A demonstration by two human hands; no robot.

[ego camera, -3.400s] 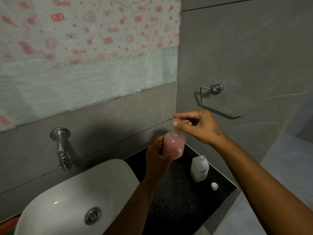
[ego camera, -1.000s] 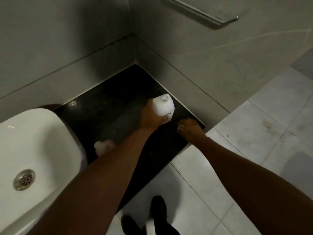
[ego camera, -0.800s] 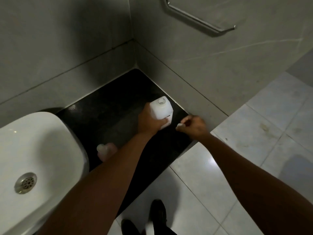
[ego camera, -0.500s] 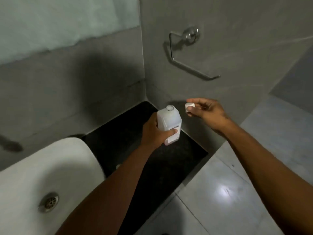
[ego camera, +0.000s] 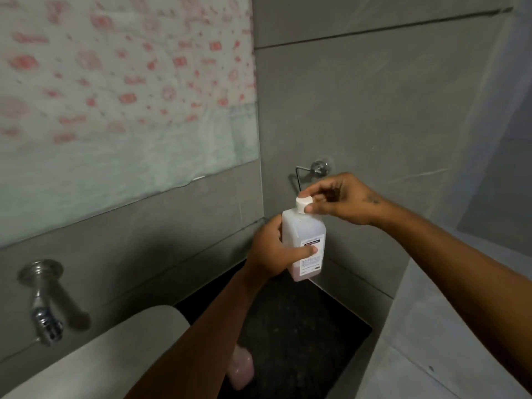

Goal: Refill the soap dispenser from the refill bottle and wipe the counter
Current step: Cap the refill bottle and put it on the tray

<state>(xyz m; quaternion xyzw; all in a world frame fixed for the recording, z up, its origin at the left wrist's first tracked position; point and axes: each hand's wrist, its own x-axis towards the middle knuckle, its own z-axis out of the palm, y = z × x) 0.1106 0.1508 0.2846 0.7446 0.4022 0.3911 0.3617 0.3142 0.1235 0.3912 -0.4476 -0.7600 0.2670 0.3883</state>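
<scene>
My left hand [ego camera: 273,249] grips the white refill bottle [ego camera: 305,240] upright in the air above the black counter [ego camera: 302,341]. A little pink liquid shows at the bottle's bottom. My right hand [ego camera: 336,201] pinches the white cap [ego camera: 303,203], which sits on the bottle's neck. The pink soap dispenser [ego camera: 241,370] stands on the counter near the basin, mostly hidden behind my left forearm.
A white basin [ego camera: 109,358] lies at the lower left with a steel tap [ego camera: 43,306] on the wall above it. A metal towel ring [ego camera: 311,171] hangs on the right wall behind my hands. Grey floor tiles lie to the right.
I picked the cap off the counter with my right hand and lifted the bottle with my left. The cap now sits on the bottle's neck. Earlier I held the pink dispenser.
</scene>
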